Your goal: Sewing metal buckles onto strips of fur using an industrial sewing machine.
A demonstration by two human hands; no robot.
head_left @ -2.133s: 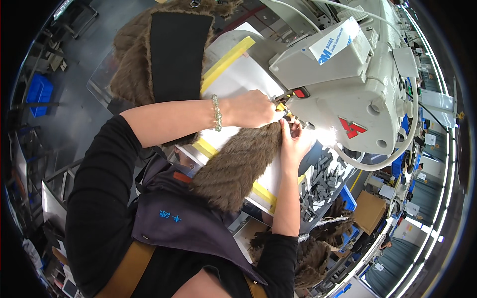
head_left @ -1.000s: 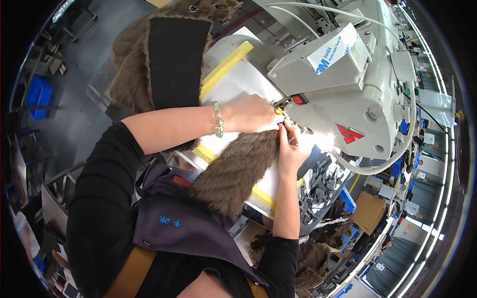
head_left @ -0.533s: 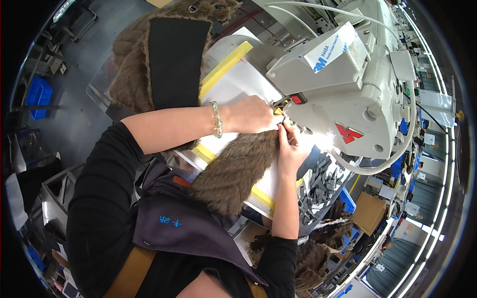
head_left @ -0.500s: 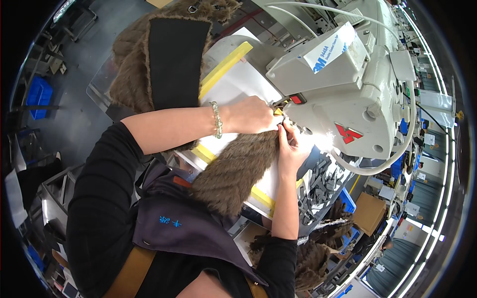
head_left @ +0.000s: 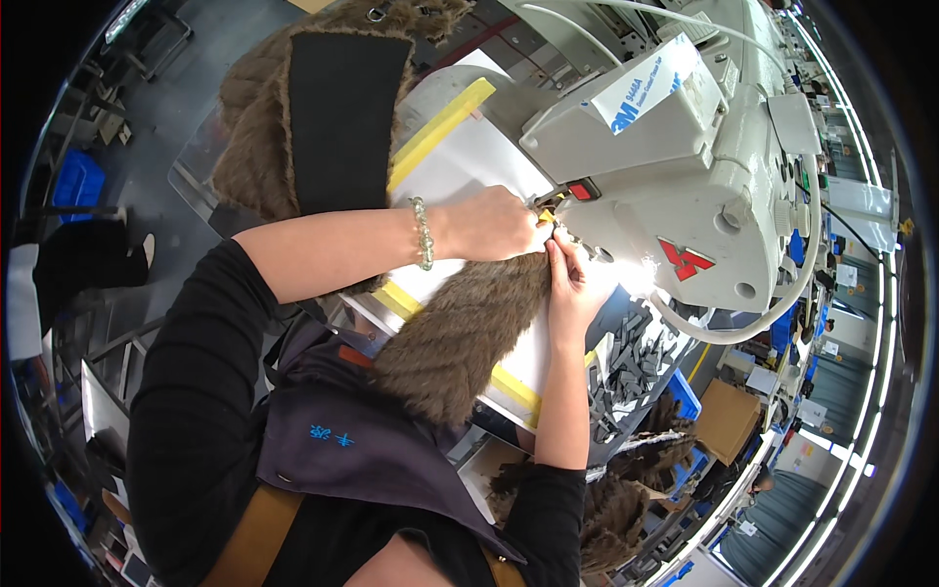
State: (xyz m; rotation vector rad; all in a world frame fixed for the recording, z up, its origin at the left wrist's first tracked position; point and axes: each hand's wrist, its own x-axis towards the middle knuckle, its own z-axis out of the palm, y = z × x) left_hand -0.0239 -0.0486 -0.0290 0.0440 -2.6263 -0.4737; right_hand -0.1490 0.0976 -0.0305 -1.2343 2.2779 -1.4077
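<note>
A brown faux-fur strip [head_left: 465, 338] hangs from the machine's needle area toward my lap, over the white work surface [head_left: 469, 201]. My left hand [head_left: 497, 225], fingers curled, presses at the strip's far end beside the needle. My right hand [head_left: 577, 289] pinches the same end between thumb and fingers. The fingertips of both hands nearly meet there, and what lies right under them is hidden. Just beyond stands the white sewing machine [head_left: 719, 210], its lamp glowing beside my right hand.
At the far left lies a larger brown fur piece with a black panel [head_left: 347, 122]. Yellow tape [head_left: 440, 135] edges the work surface. Right of my right forearm are several dark strips [head_left: 631, 362], more fur [head_left: 616, 519] and a cardboard box [head_left: 727, 421]. A blue crate [head_left: 78, 186] stands on the floor.
Both hands stay at the needle with the fur strip, almost unmoved. At the far left, a person's dark-clothed leg and shoe have come further into view.
</note>
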